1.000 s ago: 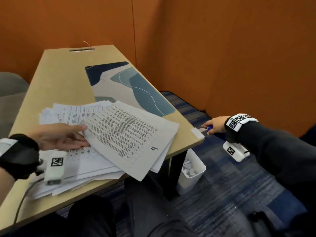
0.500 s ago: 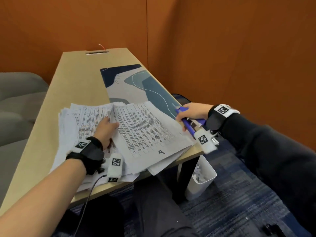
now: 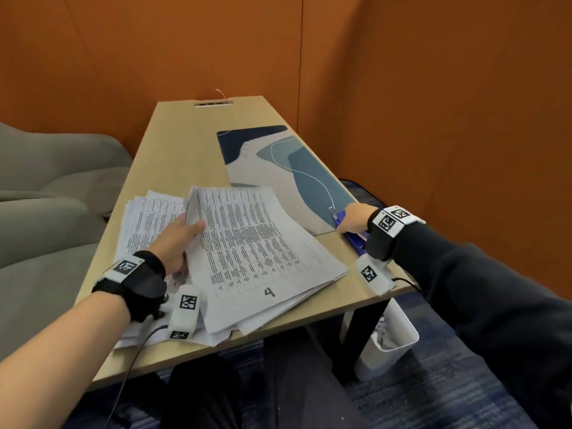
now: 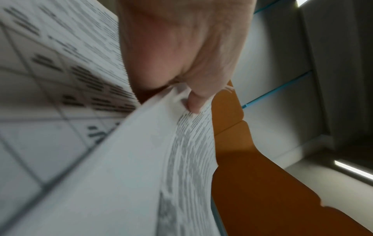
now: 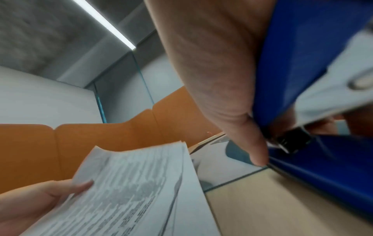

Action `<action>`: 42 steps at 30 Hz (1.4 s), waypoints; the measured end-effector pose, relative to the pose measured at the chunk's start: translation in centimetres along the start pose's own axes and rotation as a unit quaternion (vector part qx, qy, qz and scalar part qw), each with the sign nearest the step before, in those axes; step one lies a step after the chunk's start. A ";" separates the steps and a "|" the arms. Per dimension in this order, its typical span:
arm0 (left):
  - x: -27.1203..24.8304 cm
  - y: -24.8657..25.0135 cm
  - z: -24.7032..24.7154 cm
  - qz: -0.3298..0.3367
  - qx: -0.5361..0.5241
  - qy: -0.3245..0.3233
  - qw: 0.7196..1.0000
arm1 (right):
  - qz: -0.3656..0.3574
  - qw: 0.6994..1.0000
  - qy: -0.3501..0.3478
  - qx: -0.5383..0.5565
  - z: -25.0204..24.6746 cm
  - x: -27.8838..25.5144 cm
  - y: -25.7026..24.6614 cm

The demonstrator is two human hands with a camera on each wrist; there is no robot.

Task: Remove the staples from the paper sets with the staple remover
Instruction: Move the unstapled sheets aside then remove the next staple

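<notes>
Change: the right hand (image 3: 353, 218), out past the table edge a second ago, is now on the desk mat (image 3: 297, 168), fingers clamped on the blue staple remover (image 3: 351, 235)
Left hand (image 3: 178, 239): thumb and fingers pinch the top paper set (image 3: 257, 243), lifted off the pile
Meaning: probably the next staple comes now

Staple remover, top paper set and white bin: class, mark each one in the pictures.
Staple remover (image 5: 306, 52), right wrist view, on its blue upper handle.
Top paper set (image 3: 253, 243), head view, on the middle of its printed front page.
White bin (image 3: 399, 342), head view, on its rim under the table edge.
</notes>
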State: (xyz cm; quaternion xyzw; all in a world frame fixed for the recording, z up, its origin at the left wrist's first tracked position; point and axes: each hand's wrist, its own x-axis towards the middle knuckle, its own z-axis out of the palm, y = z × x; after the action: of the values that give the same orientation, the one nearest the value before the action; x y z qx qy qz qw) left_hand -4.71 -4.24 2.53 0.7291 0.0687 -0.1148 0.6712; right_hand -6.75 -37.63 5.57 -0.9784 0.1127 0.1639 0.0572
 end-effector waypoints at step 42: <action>-2.3 11.3 13.5 0.573 0.085 0.114 0.807 | -0.249 0.643 0.248 0.680 -5.0 -7.9 1.7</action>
State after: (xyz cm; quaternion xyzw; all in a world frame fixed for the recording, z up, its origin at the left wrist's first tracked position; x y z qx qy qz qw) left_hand -5.10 -18.53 13.04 0.6982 -0.2956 0.3690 0.5376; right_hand -12.91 -38.38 12.76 -0.6590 -0.0451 -0.2286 0.7152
